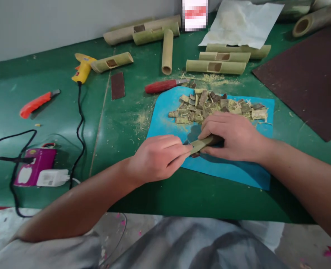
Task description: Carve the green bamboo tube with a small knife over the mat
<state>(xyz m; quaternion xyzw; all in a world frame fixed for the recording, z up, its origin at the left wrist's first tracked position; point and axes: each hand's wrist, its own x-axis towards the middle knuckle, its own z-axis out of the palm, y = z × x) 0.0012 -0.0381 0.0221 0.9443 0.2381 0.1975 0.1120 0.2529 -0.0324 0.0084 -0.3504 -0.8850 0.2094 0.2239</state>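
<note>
A greenish bamboo piece (203, 143) lies between my two hands, low over a blue mat (232, 173). My right hand (232, 136) is closed around its right part, with the thumb below and fingers above. At its left end, the closed fingers of my left hand (164, 155) pinch it; the inside of that hand is hidden. Small dark bits show beside the left fingertips, too little visible to name. Just beyond my right hand is a pile of bamboo chips (207, 106) with shavings. A red-handled knife (162, 86) rests at the mat's far left edge.
Several cut bamboo tubes (215, 67) lie at the back, some with rectangular openings. To the left are a yellow glue gun (83, 69), an orange cutter (36, 104), a purple box (36, 166) and a black cord. A dark brown sheet (308, 82) covers the right side.
</note>
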